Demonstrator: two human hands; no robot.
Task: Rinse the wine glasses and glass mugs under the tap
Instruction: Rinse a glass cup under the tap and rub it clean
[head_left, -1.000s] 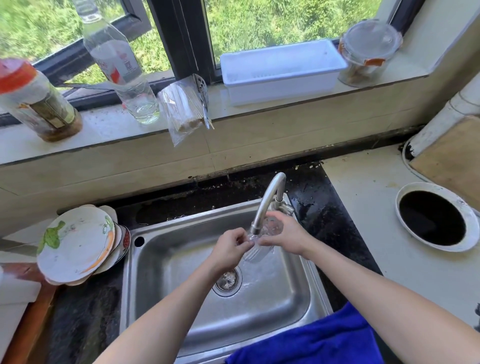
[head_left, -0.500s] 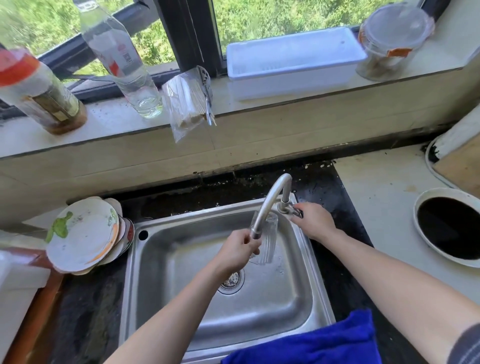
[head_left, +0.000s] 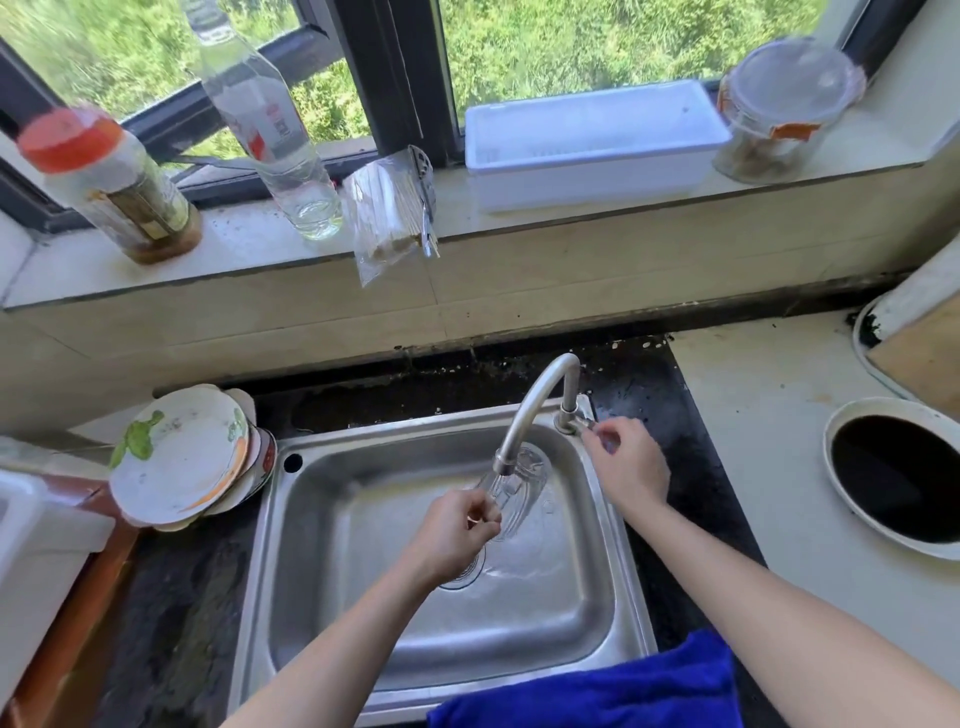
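Note:
A clear glass mug (head_left: 522, 488) hangs under the spout of the curved steel tap (head_left: 535, 402), over the steel sink (head_left: 317, 525). My left hand (head_left: 457, 530) grips the mug by its handle side. My right hand (head_left: 626, 462) is at the tap's small lever at the base, fingers pinched on it. Water lies on the sink floor around the drain. No other glasses or mugs are in view.
A stack of plates (head_left: 182, 457) sits left of the sink. A blue cloth (head_left: 597, 691) lies on the sink's front edge. On the sill stand a jar (head_left: 114, 187), a bottle (head_left: 270, 119), a white tray (head_left: 592, 145) and a lidded container (head_left: 779, 109). A round hole (head_left: 893, 478) opens in the right counter.
My right hand let go of the mug and moved right to the tap lever. My left hand now holds the mug alone under the spout.

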